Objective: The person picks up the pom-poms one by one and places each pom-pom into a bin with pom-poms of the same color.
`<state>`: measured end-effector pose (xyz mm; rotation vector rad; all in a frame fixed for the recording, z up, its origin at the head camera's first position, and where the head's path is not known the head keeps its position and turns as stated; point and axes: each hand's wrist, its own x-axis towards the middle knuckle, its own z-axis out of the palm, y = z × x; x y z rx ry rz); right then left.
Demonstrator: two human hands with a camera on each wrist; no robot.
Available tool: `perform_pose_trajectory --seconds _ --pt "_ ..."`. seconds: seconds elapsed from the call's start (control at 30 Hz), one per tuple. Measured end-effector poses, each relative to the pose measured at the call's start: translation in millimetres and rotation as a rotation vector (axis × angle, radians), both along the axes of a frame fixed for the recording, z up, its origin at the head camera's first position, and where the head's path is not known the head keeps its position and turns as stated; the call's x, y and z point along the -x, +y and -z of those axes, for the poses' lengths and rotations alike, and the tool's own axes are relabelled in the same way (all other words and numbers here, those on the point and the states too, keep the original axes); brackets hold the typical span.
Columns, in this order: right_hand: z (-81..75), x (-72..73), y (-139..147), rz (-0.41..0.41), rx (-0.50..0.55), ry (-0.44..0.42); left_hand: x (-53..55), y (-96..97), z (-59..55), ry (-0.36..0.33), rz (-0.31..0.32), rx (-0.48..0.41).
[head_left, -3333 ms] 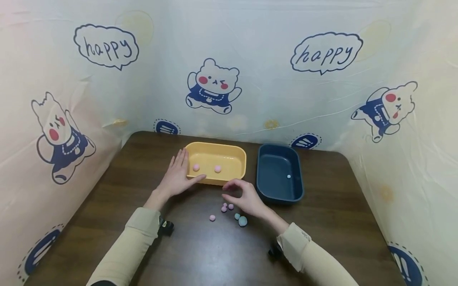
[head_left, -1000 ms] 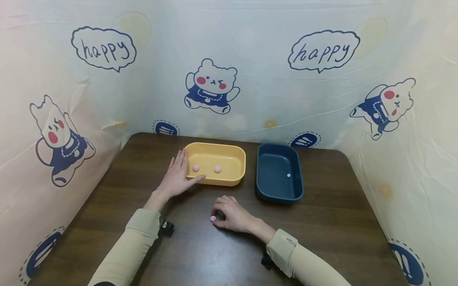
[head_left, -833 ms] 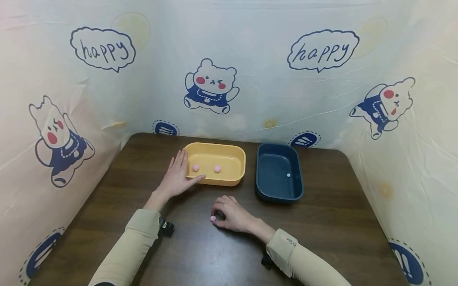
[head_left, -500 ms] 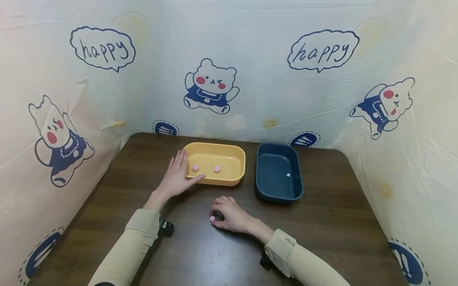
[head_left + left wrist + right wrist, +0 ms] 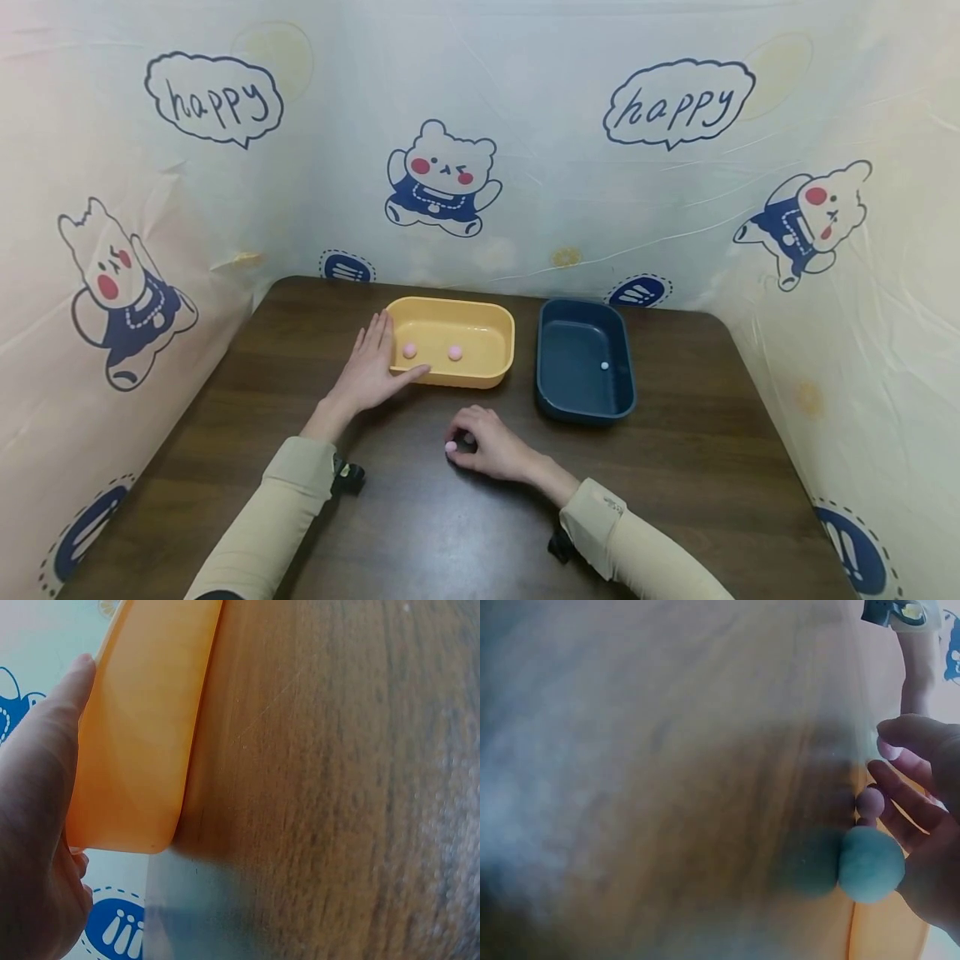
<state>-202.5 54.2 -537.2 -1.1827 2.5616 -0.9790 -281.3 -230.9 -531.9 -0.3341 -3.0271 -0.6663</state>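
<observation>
Resting against the left end of the yellow tray (image 5: 487,333), the left hand (image 5: 363,371) has its fingers extended straight and its thumb laid along the near rim, in contact without a closed grip. On the tray floor sit a left pink ball (image 5: 409,351) and a right pink ball (image 5: 455,354), apart from each other. Nearer the person, low over the wooden table (image 5: 420,542), the right hand (image 5: 495,446) pinches a third pink ball (image 5: 451,447) between thumb and forefinger; whether that ball touches the table cannot be determined. The right wrist view records a teal ball (image 5: 871,865) and a small pink ball (image 5: 870,802) beside this hand. Farther right, the blue tray (image 5: 572,358), separate from the yellow one, contains a white ball (image 5: 604,366) toward its right side.
</observation>
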Motion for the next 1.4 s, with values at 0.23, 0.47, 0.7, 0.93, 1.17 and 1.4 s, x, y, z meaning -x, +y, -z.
perform_pose_trajectory --seconds 0.23,0.47,0.7,0.93,1.17,1.4 --pt "0.5 5.7 2 0.03 0.128 0.017 -0.2 -0.7 0.5 0.001 0.002 0.0" --pt "-4.8 8.0 6 0.096 0.158 -0.003 -0.4 -0.9 0.0 0.002 -0.004 0.002" --pt "-8.1 11.3 10 0.131 0.226 -0.013 -0.5 -0.7 0.3 -0.008 -0.007 0.001" --pt "-13.3 14.9 14 0.169 0.259 -0.024 -0.6 -0.4 0.8 -0.008 -0.008 0.004" --pt "-23.5 22.7 21 0.203 0.294 0.008 -0.8 0.0 -0.7 -0.005 -0.003 0.001" --pt "-30.4 31.1 28 0.218 0.319 -0.012 -1.1 0.9 -2.0 -0.006 -0.005 -0.007"
